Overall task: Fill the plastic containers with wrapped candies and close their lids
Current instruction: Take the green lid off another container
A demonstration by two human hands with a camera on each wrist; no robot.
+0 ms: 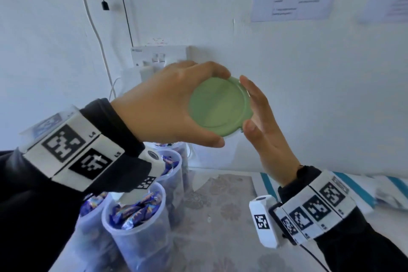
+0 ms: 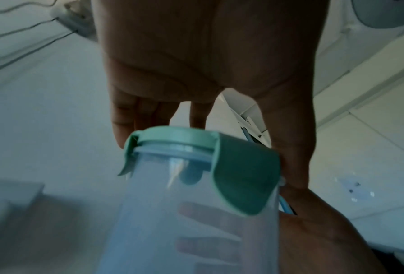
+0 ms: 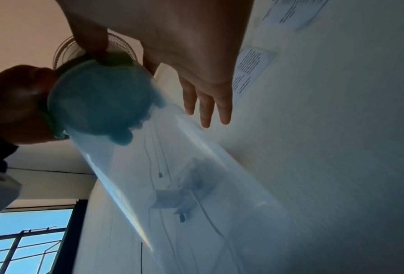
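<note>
A tall translucent plastic container (image 3: pixel 196 185) is held up in the air in front of the wall, with a green lid (image 1: pixel 229 97) on its mouth. It looks empty, since the wall shows through it. My left hand (image 1: pixel 212 108) grips the lid from the left, fingers over the top rim and thumb under it. My right hand (image 1: pixel 249 104) holds the container from the right. Its thumb (image 3: pixel 95 46) is on the lid's edge and its fingers (image 2: pixel 208 209) show through the wall of the container (image 2: pixel 173 231). One green lid flap (image 2: pixel 243 176) hangs down the side.
Several open containers (image 1: pixel 136 223) filled with blue-wrapped candies (image 1: pixel 134 210) stand at the lower left, under my left arm. A patterned tablecloth (image 1: pixel 220 205) covers the table. A wall socket (image 1: pixel 159 57) with cables is behind the hands. A blue-striped white bag (image 1: pixel 375 192) lies at the right.
</note>
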